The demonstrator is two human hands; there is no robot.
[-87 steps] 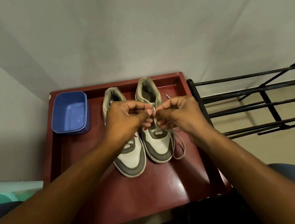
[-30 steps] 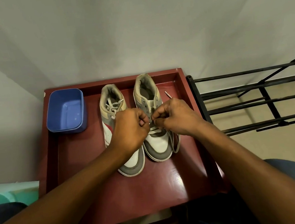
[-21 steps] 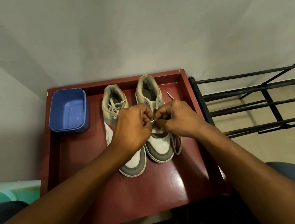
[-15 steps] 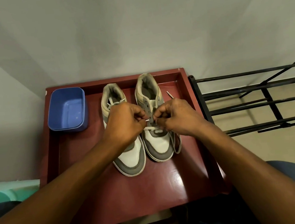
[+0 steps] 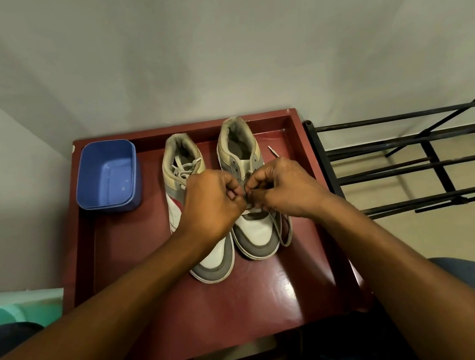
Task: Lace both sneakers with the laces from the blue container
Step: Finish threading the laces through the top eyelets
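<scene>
Here, two worn grey-and-white sneakers stand side by side at the far middle of a glossy dark-red table with a raised lip. The left hand and right hand meet over the grey eyelet strip of the right sneaker, fingers curled tight and pinching its flat pale lace. The pinch itself is mostly hidden. The left sneaker shows crossed lacing, its middle covered by the wrist. The rounded blue plastic container sits in the far left corner.
</scene>
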